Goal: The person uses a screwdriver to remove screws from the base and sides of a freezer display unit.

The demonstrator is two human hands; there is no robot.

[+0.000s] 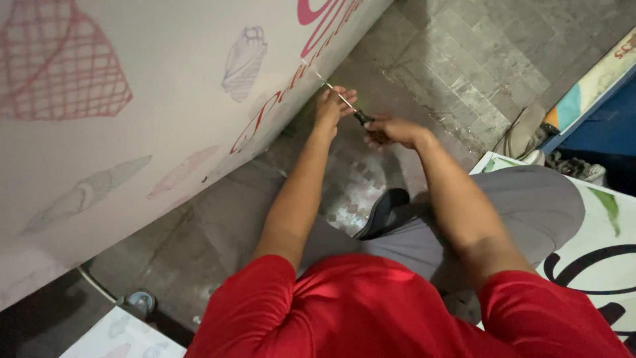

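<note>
head view: screwdriver (351,109) tip sits at the printed panel (165,99) edge
left hand (331,103): pinching the shaft, keep it steady
right hand (394,130): clenched on the handle, push straight while you turn

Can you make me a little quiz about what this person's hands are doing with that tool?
1. True or false: the right hand holds the screwdriver by its dark handle.
2. What does the left hand touch: A) the shoe, B) the thin metal shaft, C) the red shirt?
3. Fill in: the screwdriver's tip points at the edge of the big white ____.

Key: 1 true. 2 B. 3 panel.
</note>
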